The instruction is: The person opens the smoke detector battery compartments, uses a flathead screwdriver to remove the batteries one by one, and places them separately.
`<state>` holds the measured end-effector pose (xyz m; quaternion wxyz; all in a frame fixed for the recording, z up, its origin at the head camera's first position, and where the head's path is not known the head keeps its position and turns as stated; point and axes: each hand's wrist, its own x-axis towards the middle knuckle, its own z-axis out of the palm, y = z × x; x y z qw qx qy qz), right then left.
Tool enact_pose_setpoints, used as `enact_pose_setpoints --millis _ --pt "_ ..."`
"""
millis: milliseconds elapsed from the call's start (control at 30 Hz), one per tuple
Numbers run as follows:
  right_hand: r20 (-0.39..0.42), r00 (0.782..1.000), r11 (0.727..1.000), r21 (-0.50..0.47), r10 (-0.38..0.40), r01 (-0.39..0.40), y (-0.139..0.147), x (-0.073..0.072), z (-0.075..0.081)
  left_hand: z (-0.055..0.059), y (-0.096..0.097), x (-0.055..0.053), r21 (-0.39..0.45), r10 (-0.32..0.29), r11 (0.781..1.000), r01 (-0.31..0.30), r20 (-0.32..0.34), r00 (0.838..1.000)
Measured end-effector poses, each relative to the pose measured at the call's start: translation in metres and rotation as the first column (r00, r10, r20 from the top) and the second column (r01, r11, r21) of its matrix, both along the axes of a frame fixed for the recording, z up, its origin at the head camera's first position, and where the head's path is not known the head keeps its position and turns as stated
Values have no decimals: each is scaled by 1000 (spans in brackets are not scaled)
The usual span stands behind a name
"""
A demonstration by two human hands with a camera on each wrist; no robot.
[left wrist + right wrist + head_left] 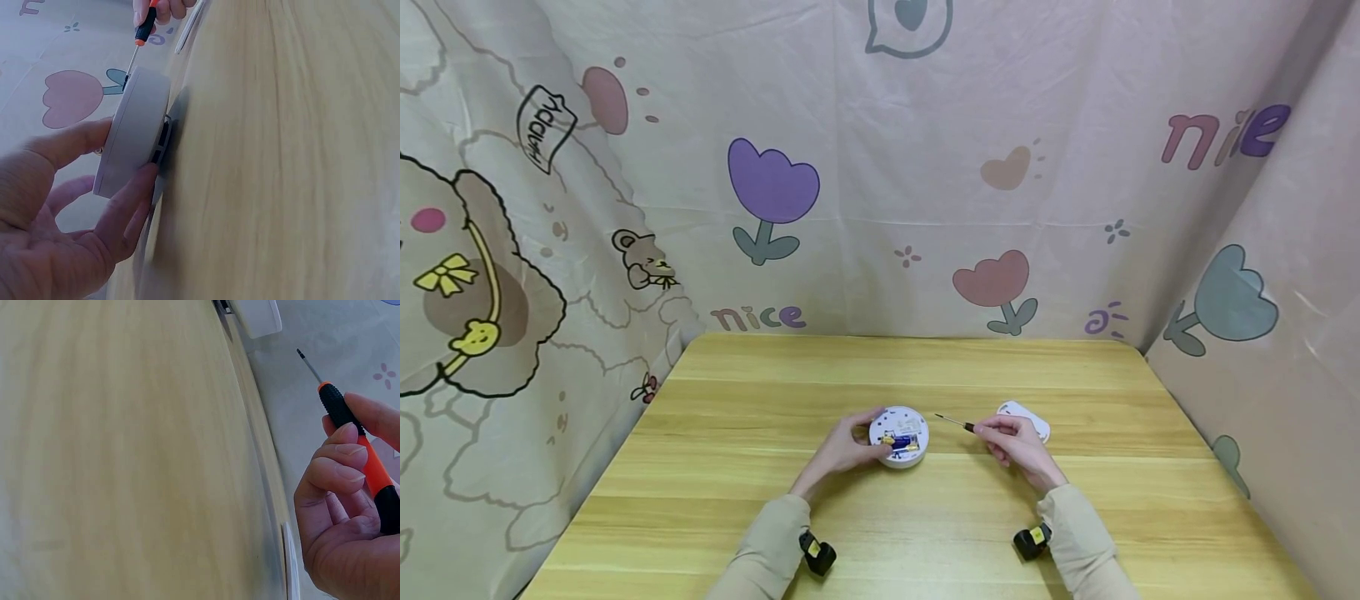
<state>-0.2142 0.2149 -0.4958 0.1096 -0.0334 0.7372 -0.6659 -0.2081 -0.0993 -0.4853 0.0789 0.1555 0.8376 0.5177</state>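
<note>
Right hand (1017, 443) covering part of the flat white piece (1026, 412), round white case (904, 432) with print too tiny to read, screwdriver (340, 411) cropped at the right wrist view's edge!

The round case (905, 429) is white with a blue-and-yellow print; right of it, an orange-and-black screwdriver (375, 466); beneath it, a yellow wood-grain table (910, 529); behind it, a pale tulip-print curtain (880, 158).

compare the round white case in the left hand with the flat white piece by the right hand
The round white case is a thick disc; the flat white piece is thin and elongated. The left hand grips the case, while the flat piece lies on the table, partly hidden by the right hand. Both are mainly white with rounded outlines.
</note>
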Motion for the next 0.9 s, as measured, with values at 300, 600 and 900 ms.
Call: enact_pose_setpoints --millis 300,600,900 --pt "19 1000 1000 -7 0 1 1 0 2 2 2 -1 12 24 1000 -25 41 999" --pt "-23 997 995 69 69 -67 1 3 14 0 3 -2 2 49 999 -49 55 997" --pt "-104 989 975 205 105 -82 -2 2 26 0 5 -1 -27 59 998 -58 49 997"
